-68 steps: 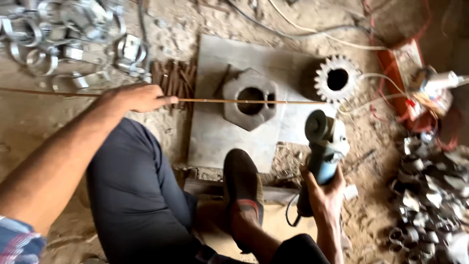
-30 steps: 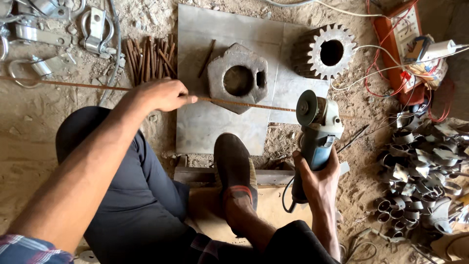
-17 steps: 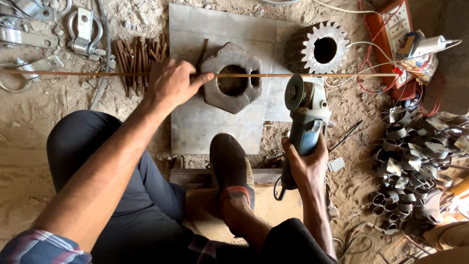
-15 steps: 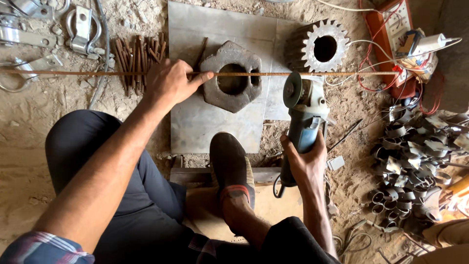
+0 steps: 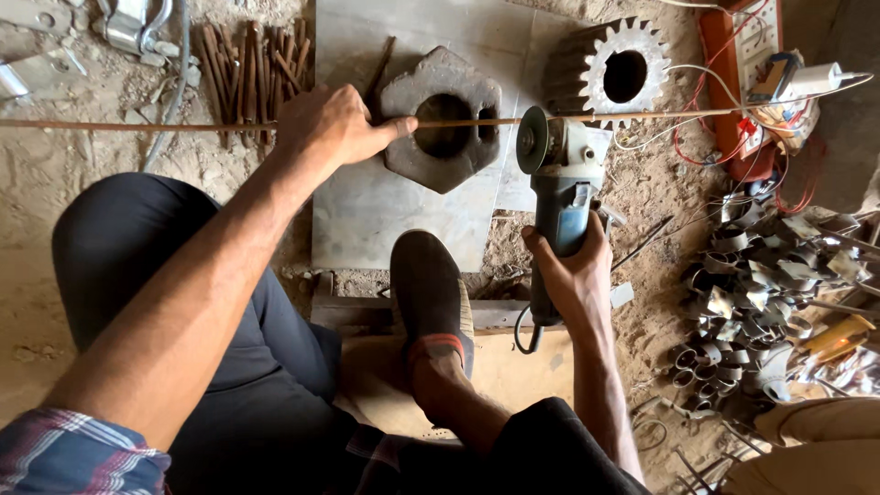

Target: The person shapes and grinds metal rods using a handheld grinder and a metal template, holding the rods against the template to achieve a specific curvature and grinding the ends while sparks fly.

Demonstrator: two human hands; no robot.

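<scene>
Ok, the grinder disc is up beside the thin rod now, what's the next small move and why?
Probably ease the angle grinder a touch forward so its disc bites the thin rod. The left hand pins the rod on the hexagonal block, the right hand grips the grinder body, and the disc edge sits right at the rod, just past the block.

A long rod [image 5: 137, 125] is lying across a hexagonal block [image 5: 442, 119] that is sitting on a metal plate [image 5: 367, 211]. A toothed gear [image 5: 610, 69] is lying right of the block, cut rod pieces [image 5: 247, 64] left of the plate, and metal rings [image 5: 733, 302] far right.
</scene>
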